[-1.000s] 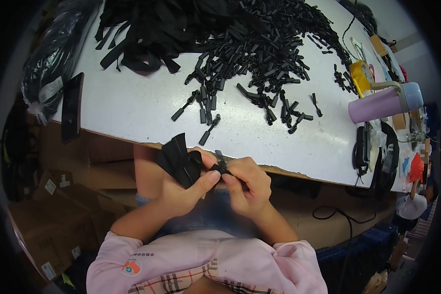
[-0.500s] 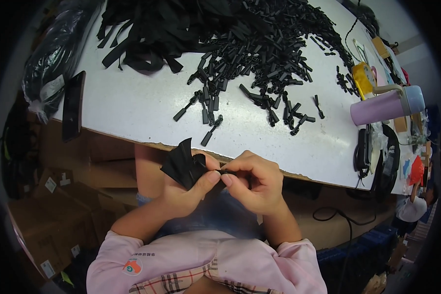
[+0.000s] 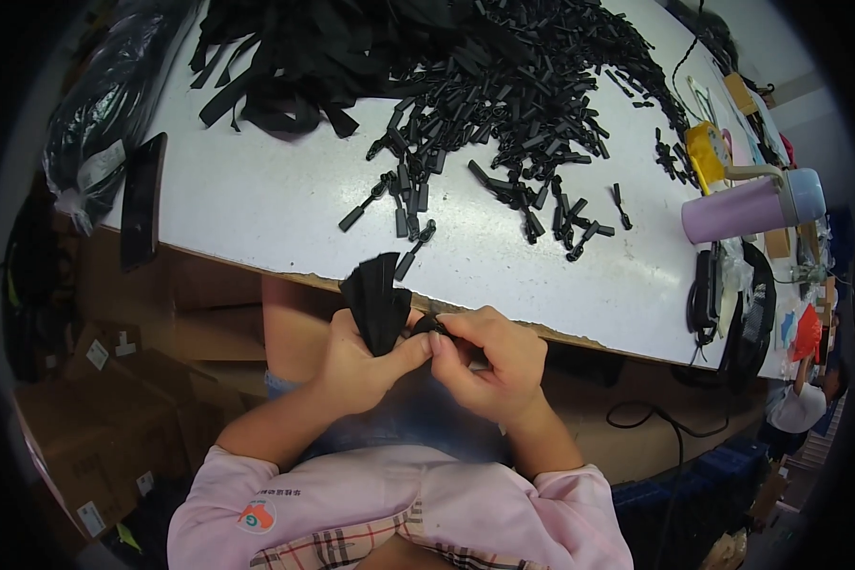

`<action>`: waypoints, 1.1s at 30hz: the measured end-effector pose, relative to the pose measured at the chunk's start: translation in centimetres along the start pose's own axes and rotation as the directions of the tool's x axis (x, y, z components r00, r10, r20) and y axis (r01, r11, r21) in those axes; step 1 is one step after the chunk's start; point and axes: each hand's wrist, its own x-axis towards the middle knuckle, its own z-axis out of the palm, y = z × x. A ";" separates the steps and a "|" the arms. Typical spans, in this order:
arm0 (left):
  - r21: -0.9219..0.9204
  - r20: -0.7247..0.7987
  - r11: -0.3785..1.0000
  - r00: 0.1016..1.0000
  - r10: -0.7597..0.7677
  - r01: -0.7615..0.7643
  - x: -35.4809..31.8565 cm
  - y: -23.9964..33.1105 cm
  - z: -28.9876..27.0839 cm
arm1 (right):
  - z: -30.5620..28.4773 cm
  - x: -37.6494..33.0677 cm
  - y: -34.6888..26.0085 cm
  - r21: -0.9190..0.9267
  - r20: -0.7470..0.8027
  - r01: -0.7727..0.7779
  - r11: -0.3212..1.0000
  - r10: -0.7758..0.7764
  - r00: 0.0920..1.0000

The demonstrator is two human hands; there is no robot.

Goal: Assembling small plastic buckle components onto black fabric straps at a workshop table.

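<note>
My left hand (image 3: 366, 366) is closed round a fanned bundle of black zipper strips (image 3: 375, 296), which stand up past the fingers. Close against it, my right hand (image 3: 499, 366) pinches a small black piece (image 3: 435, 328) at the end of a strip. The fingers cover most of this piece, and it looks like a zipper slider. Both hands are just in front of the table's near edge, above my lap. On the table lie many loose black zipper sliders with pulls (image 3: 408, 214), the nearest one just beyond the bundle.
A heap of black strips (image 3: 285, 104) lies at the far left of the white table (image 3: 285, 209). A dark phone (image 3: 142, 204) and a plastic-wrapped black bundle (image 3: 104, 123) are at left. A purple bottle (image 3: 731, 214) and yellow tape dispenser (image 3: 703, 152) stand right. Cardboard boxes (image 3: 114, 427) sit below.
The strip bundle has tipped more upright and shifted slightly right. My fingertips have turned the small black piece, and more of it shows between my hands.
</note>
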 end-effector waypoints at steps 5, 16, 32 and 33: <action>-0.131 -0.007 0.991 1.000 0.022 -0.023 0.1 -0.2 0.4 | -0.1 0.1 0.0 -0.016 0.004 0.014 1.000 -0.014 1.000; 0.130 0.056 0.959 0.968 0.244 -0.250 0.1 -1.1 0.4 | -0.4 -0.2 -0.1 -0.012 0.031 -0.003 1.000 0.003 0.999; 0.163 0.141 0.871 0.884 0.445 -0.464 0.9 0.1 -0.3 | 0.1 -1.1 0.3 0.462 0.120 -0.371 0.806 0.357 0.926; 0.163 0.140 0.871 0.884 0.446 -0.465 0.8 0.3 -0.3 | 0.1 -1.2 0.2 0.552 0.138 -0.438 0.709 0.441 0.887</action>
